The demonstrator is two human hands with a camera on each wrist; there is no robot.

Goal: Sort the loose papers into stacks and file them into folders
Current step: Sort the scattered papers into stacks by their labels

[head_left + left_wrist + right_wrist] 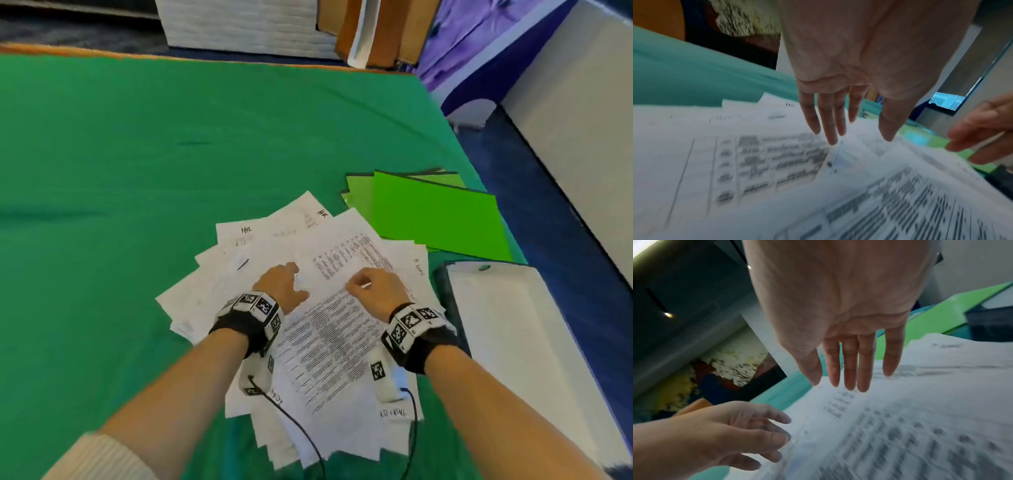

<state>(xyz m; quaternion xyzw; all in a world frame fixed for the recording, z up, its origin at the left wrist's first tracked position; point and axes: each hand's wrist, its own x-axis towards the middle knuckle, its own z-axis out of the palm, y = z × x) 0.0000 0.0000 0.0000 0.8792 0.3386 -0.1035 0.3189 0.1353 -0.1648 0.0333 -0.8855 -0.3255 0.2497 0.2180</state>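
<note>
With the fingers of the left hand point(286, 286) and right hand point(371, 289) spread loosely over the fanned heap of white printed papers point(318, 329), holding nothing, lift only the top sheet by a corner while pinning the rest to the green-clothed bench point(137, 171).

Left hand point(286, 286), right hand point(373, 291): bare. Behind the fingers, each wrist carries a black strap point(239, 330) ringed with white blocks bearing black square-pattern markers point(411, 320). White tagged unit beneath each forearm, thin black cable point(301, 428) trailing. Cream ribbed sleeve point(99, 459), left arm.

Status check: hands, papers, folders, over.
Left hand open, right hand open, both over loose papers. Papers unsorted, fanned. Green folders untouched beside them. Nothing in the way.
</note>
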